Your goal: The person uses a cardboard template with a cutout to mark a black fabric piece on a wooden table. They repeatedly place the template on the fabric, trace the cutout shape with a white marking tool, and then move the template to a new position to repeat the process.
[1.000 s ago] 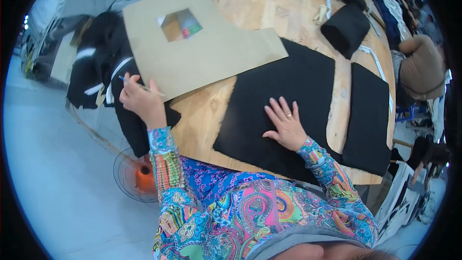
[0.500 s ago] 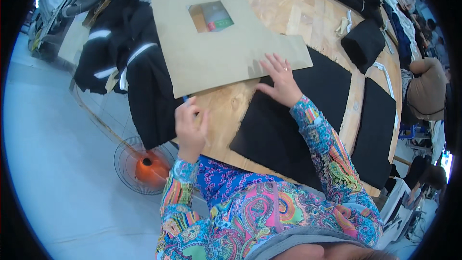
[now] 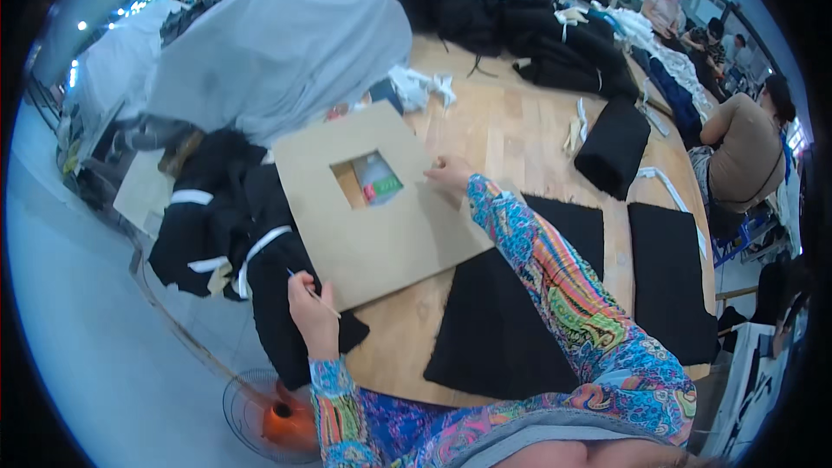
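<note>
At left, fingers [image 3: 300, 284] grip a pen [image 3: 326, 302] slanting away leftward; right fingers [image 3: 437, 170] pinch cardboard [image 3: 386, 247].

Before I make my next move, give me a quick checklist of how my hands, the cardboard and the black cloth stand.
1. Left hand holding the pen-like stick: ok.
2. Right hand gripping the cardboard: cannot tell; fingers are at its edge, grip unclear.
3. Cutout showing only wood: not ok; something green and pink shows there.
4. Large black piece unobstructed: not ok; your right sleeve crosses over it.
5. Narrower black piece fully separate: cannot tell; wood shows between, but the sleeve hides the lower part.
</note>
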